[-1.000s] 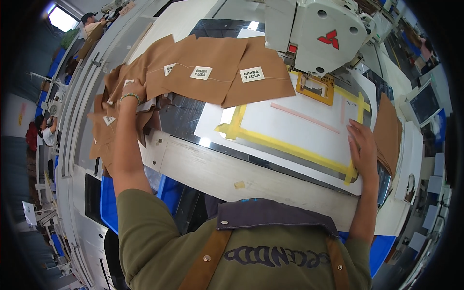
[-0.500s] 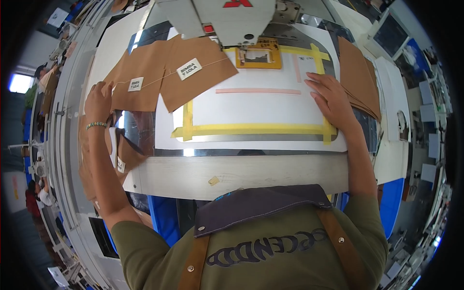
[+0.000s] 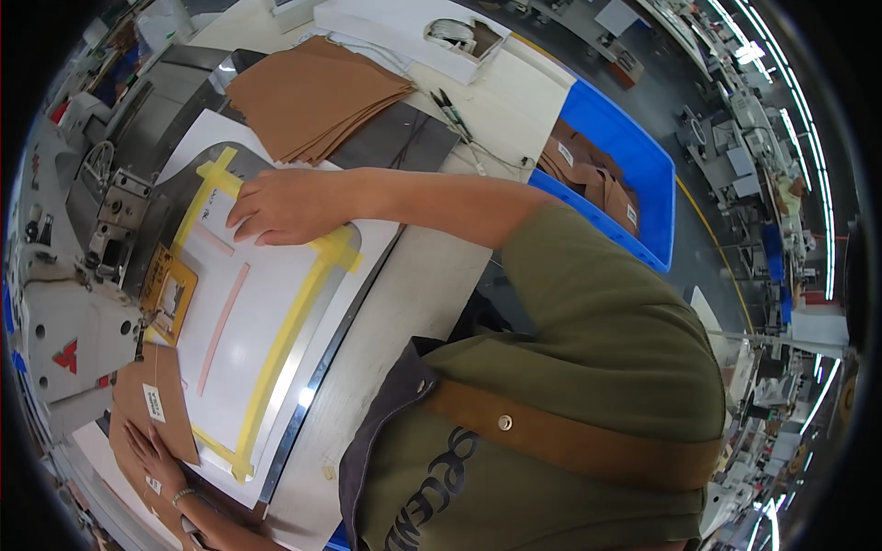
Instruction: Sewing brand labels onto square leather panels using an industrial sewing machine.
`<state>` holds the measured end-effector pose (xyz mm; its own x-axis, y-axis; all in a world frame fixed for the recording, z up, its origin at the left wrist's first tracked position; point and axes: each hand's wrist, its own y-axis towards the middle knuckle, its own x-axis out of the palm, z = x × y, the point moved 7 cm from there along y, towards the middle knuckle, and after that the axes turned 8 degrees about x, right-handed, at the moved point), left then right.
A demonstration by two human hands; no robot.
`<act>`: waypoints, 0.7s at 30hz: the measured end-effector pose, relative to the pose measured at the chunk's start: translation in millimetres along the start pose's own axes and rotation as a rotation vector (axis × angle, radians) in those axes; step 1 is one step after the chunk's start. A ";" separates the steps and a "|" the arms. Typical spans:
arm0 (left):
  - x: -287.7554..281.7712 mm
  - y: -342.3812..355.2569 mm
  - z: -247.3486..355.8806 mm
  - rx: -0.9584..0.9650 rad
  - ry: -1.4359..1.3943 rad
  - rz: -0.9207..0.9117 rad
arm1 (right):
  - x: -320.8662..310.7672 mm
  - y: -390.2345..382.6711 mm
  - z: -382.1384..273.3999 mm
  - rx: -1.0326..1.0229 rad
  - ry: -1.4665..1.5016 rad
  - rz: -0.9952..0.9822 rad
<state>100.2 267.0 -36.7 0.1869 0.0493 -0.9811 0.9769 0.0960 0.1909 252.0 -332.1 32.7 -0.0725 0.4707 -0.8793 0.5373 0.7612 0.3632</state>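
Observation:
My left hand (image 3: 154, 464) lies flat with its fingers stretched out on a brown panel (image 3: 175, 432) at the lower left. This panel bears a white label (image 3: 152, 402) and overlaps the edge of a white sheet (image 3: 248, 303). Another small label shows beside my fingers. My right hand (image 3: 289, 207) rests on the far part of the sheet, fingers bent and a little apart, nothing visible in them. Yellow tape (image 3: 276, 376) frames the sheet, and pink strips (image 3: 223, 331) lie inside. A yellow frame (image 3: 170, 296) sits under the sewing machine head (image 3: 83, 331).
Beyond my right hand lies a stack of brown panels (image 3: 312, 96). Thread snips (image 3: 450, 112) lie on the table near it. A blue bin (image 3: 657, 184) with labelled brown pieces stands to the right. An open white box (image 3: 459, 37) is at the back.
The view has swung to the right, bringing the stack and blue bin into sight. My left hand has moved from the panels' outer edge to lie flat on them. My right hand stays on the sheet.

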 end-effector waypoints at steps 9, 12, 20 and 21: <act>-14.8 -6.9 9.8 0.025 0.462 0.110 | -149.8 -81.1 3.5 0.126 -0.534 0.420; -23.2 8.8 69.3 0.143 -0.157 0.124 | -200.7 -189.3 63.8 0.508 -0.368 0.601; -14.8 30.1 147.6 0.328 -0.050 0.044 | -296.8 -477.1 91.7 1.235 -0.717 0.763; -17.7 29.3 145.8 0.338 -0.122 0.044 | -295.2 -498.9 95.3 1.362 -0.739 0.727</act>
<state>140.7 124.0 -18.1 0.2210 -0.0753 -0.9724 0.9427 -0.2388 0.2328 85.4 -893.4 81.7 0.6564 -0.0666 -0.7515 0.5838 -0.5860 0.5619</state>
